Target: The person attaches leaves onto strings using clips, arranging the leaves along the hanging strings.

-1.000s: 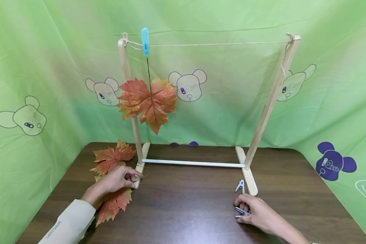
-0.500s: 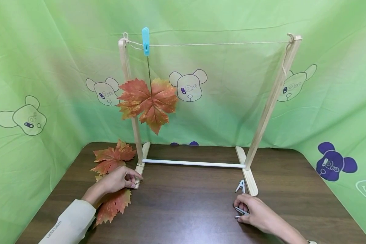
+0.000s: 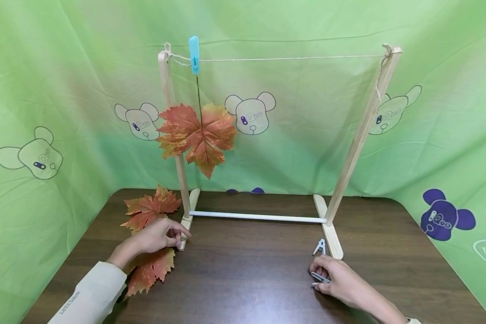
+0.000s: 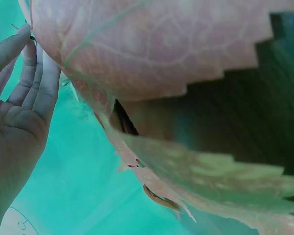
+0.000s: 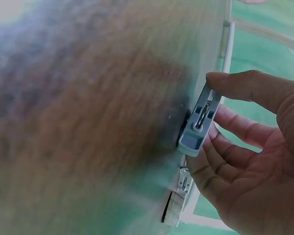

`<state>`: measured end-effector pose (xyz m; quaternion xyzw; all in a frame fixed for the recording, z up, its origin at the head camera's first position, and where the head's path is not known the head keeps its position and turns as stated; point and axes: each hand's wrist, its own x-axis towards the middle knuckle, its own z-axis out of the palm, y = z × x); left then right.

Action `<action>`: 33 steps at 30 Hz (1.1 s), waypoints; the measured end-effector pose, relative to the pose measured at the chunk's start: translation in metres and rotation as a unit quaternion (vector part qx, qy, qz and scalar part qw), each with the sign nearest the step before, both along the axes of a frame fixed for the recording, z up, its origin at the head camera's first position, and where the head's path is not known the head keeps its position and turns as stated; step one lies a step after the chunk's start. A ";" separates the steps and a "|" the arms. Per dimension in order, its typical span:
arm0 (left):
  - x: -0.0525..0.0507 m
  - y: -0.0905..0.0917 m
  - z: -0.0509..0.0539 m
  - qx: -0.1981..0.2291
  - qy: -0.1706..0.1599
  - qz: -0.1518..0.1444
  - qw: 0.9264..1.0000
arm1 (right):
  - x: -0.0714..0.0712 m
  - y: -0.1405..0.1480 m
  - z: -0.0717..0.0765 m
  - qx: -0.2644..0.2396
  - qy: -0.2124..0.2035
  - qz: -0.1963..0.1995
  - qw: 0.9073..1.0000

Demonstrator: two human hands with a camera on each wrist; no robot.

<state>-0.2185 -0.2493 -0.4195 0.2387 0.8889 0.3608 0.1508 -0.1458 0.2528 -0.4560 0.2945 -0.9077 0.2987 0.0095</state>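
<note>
In the right hand I am seeing a grey clothespin being held between thumb and fingers, the grip closing narrowly on it. Its plastic body is showing a slightly bluish grey, with square cut-outs and a bright metal spring running along its middle; it is sitting over the right part of the table, toward the front edge. I am not managing to tell whether it is touching the wood.

With the left hand I am viewing a fine pinch: thumb and fingertips are meeting on a thin dark stem, near the table's left edge. Which leaf that stem is belonging to, I am not making out. Orange-red leaves with toothed edges and yellowish patches are lying around this hand, an upper leaf toward the back left corner and a lower leaf toward the front.

Just beyond the right fingers, a pale clothespin is resting beside the foot of the wooden rack, which is standing toward the table's back edge. On its string, a blue clothespin is gripping a hanging leaf by its stalk, close to the left post.
</note>
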 end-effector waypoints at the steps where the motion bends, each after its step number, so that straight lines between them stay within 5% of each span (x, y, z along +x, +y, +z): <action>1: 0.000 0.000 0.001 0.001 0.003 -0.003 1.000 | 0.000 0.000 0.000 0.000 -0.001 0.000 1.000; 15: 0.001 0.002 0.007 0.004 0.013 -0.002 1.000 | -0.007 -0.001 0.015 -0.011 -0.003 -0.024 1.000; 25: 0.010 0.007 0.026 0.013 0.016 0.013 1.000 | -0.017 -0.008 0.028 -0.013 0.027 -0.009 1.000; 33: 0.013 0.021 0.043 0.034 0.021 -0.003 0.999 | -0.023 -0.013 0.042 -0.021 0.016 -0.007 1.000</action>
